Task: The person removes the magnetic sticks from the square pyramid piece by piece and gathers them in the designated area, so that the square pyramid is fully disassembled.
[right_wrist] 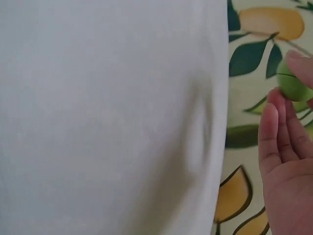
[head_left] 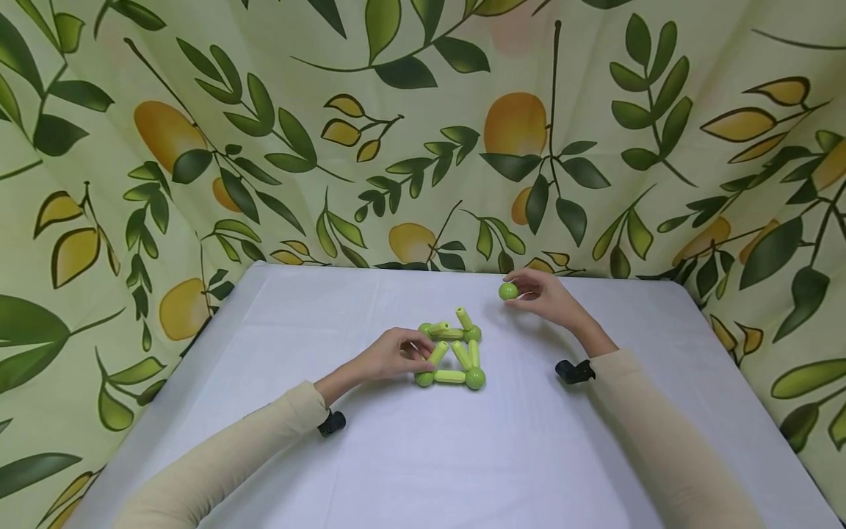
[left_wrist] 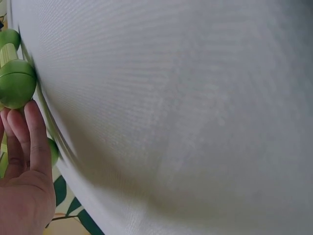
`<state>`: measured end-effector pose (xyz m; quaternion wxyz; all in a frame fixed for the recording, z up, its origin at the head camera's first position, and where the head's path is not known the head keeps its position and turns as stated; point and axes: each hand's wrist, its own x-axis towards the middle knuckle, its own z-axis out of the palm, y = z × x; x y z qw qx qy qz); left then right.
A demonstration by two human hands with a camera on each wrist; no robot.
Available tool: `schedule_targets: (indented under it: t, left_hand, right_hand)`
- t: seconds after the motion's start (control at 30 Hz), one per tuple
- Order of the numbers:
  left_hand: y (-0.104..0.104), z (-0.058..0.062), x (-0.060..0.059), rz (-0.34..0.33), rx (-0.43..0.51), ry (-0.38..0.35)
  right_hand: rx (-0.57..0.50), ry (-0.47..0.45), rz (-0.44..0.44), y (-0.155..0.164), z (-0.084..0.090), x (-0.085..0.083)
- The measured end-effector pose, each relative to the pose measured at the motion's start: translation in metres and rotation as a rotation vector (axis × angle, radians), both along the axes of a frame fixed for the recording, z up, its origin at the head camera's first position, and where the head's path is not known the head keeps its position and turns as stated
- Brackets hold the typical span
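A frame of light-green rods (head_left: pixel 450 377) and darker green balls (head_left: pixel 475 378) sits on the table, with several rods slanting up from its corners. My left hand (head_left: pixel 391 354) is at the frame's left side, holding it between thumb and fingers. In the left wrist view the fingertips touch a green ball (left_wrist: pixel 18 84); the thumb's contact is hidden there. Farther back and to the right, my right hand (head_left: pixel 547 297) pinches a single loose green ball (head_left: pixel 508 291) above the table. The right wrist view shows this ball (right_wrist: pixel 292 83) between thumb and fingertips, a thin seam around it.
A white cloth covers the table (head_left: pixel 396 455). Behind and beside it hangs a curtain (head_left: pixel 423 162) printed with leaves and orange fruit. A small black device sits at each wrist, near the sleeve cuffs (head_left: pixel 311 402).
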<state>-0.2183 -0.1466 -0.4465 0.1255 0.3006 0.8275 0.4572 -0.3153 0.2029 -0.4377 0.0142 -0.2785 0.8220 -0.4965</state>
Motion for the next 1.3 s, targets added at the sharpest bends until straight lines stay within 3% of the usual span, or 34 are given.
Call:
schedule_targets:
  t: [0.33,0.7,1.1,1.3]
  left_hand:
    - [0.001,0.004,0.002,0.01,-0.021,-0.01]
    - [0.001,0.003,0.003,-0.002,-0.002,0.013]
    - [0.001,0.001,0.003,-0.01,0.015,0.022]
    - [0.0,0.001,0.002,-0.014,0.017,0.023]
  right_hand:
    - [0.122,-0.066,-0.069,0.021,-0.014,-0.012]
    - [0.152,-0.091,-0.073,0.022,-0.02,-0.014]
    - [0.162,-0.099,-0.094,0.023,-0.015,-0.011]
    - [0.087,-0.064,-0.108,0.024,-0.005,-0.01]
